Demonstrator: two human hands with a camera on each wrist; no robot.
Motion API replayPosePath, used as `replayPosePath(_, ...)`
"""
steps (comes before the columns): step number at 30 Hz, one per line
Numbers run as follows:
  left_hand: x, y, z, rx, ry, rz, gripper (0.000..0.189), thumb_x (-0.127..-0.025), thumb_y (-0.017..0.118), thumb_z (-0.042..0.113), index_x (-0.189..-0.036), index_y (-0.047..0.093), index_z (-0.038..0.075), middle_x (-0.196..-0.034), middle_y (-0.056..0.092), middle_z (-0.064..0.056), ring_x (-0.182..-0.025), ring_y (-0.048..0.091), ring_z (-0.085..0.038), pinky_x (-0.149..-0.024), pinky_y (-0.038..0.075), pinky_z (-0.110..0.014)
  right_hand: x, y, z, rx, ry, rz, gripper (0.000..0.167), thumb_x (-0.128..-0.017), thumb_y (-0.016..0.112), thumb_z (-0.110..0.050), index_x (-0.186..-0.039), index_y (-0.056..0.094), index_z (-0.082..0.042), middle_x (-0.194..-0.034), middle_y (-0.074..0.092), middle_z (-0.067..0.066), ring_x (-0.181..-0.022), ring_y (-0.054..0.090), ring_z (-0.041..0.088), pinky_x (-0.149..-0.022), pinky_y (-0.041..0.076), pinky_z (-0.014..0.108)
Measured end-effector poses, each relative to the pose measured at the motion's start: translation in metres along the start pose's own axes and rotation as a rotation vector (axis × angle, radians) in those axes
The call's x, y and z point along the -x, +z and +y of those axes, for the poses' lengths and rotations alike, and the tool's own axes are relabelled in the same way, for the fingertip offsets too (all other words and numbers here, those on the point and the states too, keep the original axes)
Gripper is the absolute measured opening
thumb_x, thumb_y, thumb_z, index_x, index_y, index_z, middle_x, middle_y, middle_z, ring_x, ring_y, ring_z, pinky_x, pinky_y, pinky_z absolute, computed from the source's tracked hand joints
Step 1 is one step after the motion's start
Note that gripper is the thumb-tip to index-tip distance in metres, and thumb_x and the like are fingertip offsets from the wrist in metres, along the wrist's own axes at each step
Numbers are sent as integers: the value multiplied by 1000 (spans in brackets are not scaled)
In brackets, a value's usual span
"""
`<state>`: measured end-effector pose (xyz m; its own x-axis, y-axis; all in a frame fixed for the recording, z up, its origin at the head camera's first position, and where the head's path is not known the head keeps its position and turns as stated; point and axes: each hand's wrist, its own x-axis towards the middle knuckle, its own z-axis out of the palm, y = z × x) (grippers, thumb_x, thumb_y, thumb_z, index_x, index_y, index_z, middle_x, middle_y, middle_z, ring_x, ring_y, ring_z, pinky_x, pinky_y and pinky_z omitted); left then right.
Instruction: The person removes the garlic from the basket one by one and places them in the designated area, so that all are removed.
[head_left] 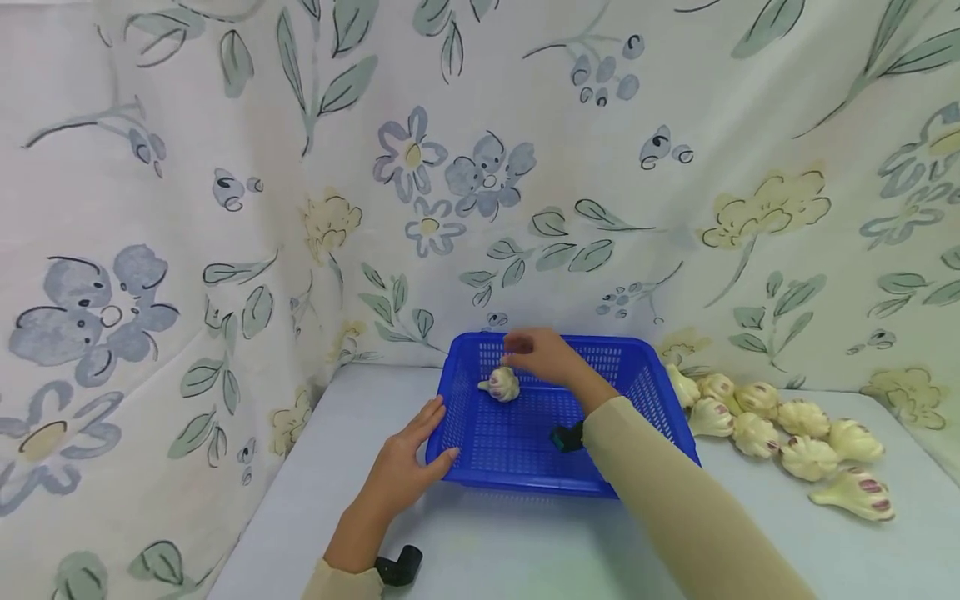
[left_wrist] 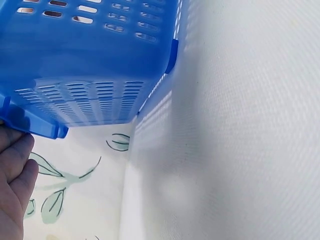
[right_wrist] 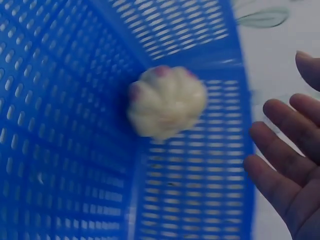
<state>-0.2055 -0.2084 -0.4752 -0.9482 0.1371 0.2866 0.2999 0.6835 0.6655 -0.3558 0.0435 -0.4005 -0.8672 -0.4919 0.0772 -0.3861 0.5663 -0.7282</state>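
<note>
A blue plastic basket (head_left: 517, 482) with slotted walls stands on the white table. One garlic bulb (head_left: 501, 384), white with purplish marks, is inside it toward the far left corner. My right hand (head_left: 546, 356) is above the basket's far side, just beyond the bulb. In the right wrist view its fingers (right_wrist: 280, 155) are spread and apart from the garlic bulb (right_wrist: 167, 102), which looks blurred. My left hand (head_left: 405, 462) rests at the basket's near left corner, its extended fingers (left_wrist: 15, 155) touching the rim (left_wrist: 37, 122) from outside.
Several garlic bulbs (head_left: 757, 425) lie in a loose group on the table (head_left: 510, 550), right of the basket. A floral cloth (head_left: 525, 275) hangs behind the table and along its left side. Dark wrist devices show at the left wrist (head_left: 401, 567) and right wrist (head_left: 567, 437).
</note>
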Motion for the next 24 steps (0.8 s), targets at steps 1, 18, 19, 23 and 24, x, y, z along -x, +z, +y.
replayPosePath(1,0,1,0,1,-5,-3,70,-89,71,39,-149,44,17,-158,33,11,-146,33,-17,-114,35,-45,-4,3,3,9,11,-13,50,-94,66,-25,-137,55,-2,-134,61,14,-125,57,32,-106,47,48)
replayPosePath(18,-1,-1,-1,-21,14,12,68,-89,69,42,-148,45,18,-158,34,11,-145,33,-16,-113,35,-45,-23,33,20,159,69,-185,45,-91,66,-11,-135,60,-6,-134,62,13,-123,58,31,-106,47,47)
replayPosePath(19,-1,-1,-1,-19,18,13,68,-89,70,42,-148,46,17,-158,34,10,-145,34,-17,-113,35,-45,-23,34,21,154,74,-189,44,-91,66,-11,-134,61,-5,-133,63,13,-122,59,31,-105,47,47)
replayPosePath(23,0,-1,-1,-15,3,7,68,-89,70,42,-148,45,19,-158,33,12,-146,33,-17,-113,35,-46,-22,35,23,160,87,-208,43,-90,67,-15,-132,62,-7,-133,63,12,-123,59,31,-106,47,47)
replayPosePath(24,0,-1,-1,-16,-6,3,68,-89,69,42,-149,45,20,-158,33,13,-146,33,-16,-114,35,-46,-21,35,24,153,92,-215,44,-89,67,-16,-132,62,-7,-134,62,12,-124,58,31,-107,46,47)
